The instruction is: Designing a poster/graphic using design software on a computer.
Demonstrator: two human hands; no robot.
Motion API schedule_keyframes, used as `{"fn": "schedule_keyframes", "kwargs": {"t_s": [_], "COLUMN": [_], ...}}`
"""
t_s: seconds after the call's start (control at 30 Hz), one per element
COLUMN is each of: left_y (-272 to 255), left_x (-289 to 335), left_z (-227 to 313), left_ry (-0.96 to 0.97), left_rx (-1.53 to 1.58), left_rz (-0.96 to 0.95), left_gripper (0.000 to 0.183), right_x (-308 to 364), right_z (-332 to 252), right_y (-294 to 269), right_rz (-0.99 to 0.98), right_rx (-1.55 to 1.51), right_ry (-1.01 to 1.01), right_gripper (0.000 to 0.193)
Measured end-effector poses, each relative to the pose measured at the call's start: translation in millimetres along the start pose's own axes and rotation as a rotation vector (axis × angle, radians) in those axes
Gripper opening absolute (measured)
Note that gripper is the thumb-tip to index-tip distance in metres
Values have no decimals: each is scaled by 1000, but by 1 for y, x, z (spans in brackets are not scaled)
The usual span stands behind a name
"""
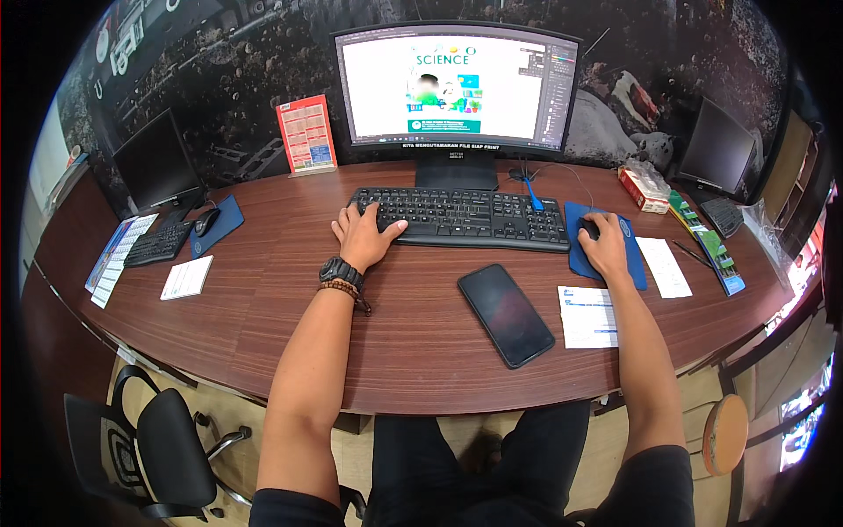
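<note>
1. The left hand has its fingers spread over the left end of the black keyboard; its grip is released, grasping nothing.
2. The right hand has its grip curled round the black mouse, on the blue pad toward the right end of the bench.
3. The keyboard lies in front of the monitor, which stands mid-way along the bench's far edge.
4. The phone lies near the bench's near edge, between the forearms.
5. A sheet is partly hidden by the right forearm.
6. A red card stands at the far edge, left of the monitor.
</note>
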State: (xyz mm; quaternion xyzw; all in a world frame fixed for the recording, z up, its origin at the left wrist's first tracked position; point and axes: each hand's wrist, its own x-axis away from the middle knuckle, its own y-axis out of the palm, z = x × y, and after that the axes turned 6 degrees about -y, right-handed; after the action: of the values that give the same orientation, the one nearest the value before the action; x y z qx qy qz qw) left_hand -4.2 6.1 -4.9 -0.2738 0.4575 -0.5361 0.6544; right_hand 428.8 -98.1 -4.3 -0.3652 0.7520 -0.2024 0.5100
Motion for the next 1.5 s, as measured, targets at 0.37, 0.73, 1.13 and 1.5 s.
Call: {"fn": "schedule_keyframes", "kwargs": {"t_s": [0.37,0.73,1.13,1.5], "left_y": [-1,1,0,1], "left_x": [1,-1,1,-1], "left_z": [1,-1,3,-1], "left_ry": [2,15,11,13], "left_rx": [1,1,-21,3], "left_rz": [5,5,22,-4], "left_gripper": [80,81,76,82], "right_x": [0,0,0,-1], "right_z": [2,1,0,2], "right_y": [1,0,-3,1], "right_rz": [5,11,-1,-1], "right_rx": [11,-2,-3,5], "right_ry": [-10,-7,-13,-20], "right_gripper": [36,36,36,37]}}
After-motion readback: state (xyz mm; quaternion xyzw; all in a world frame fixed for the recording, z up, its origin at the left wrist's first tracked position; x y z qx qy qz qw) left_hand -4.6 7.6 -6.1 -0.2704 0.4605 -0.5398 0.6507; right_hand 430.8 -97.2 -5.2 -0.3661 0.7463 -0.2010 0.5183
